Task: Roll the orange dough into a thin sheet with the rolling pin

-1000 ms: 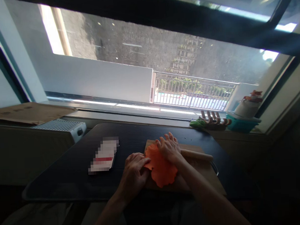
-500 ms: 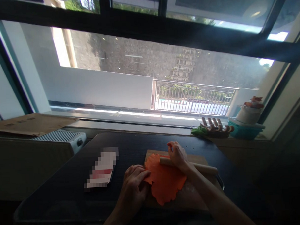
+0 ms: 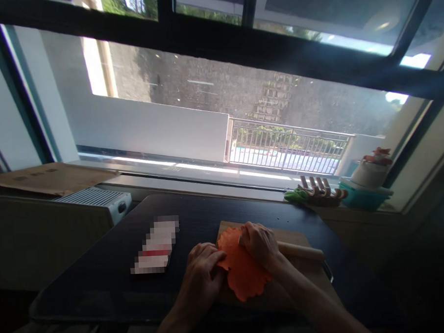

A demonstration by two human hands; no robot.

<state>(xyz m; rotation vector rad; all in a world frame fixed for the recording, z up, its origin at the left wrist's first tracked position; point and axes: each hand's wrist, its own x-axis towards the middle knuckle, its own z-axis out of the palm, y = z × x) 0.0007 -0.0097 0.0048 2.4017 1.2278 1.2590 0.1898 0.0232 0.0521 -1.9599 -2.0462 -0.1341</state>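
Note:
A flat, ragged-edged sheet of orange dough lies on a wooden board. My left hand is at the sheet's left edge, pinching it between thumb and fingers. Across the upper part of the dough runs a pale wooden rolling pin, sloping down to the right. Curled over the pin's left end is my right hand, which hides much of the pin and part of the dough beneath.
The board rests on a dark table. A phone-like flat object, pixelated, lies to the left. Along the sill stand a wooden rack and a teal container. Brown paper covers part of a white heater.
My right hand has shifted left and nearer along the rolling pin, its fingers now curling over the left end. My left hand stays at the dough's edge. The view has shifted slightly.

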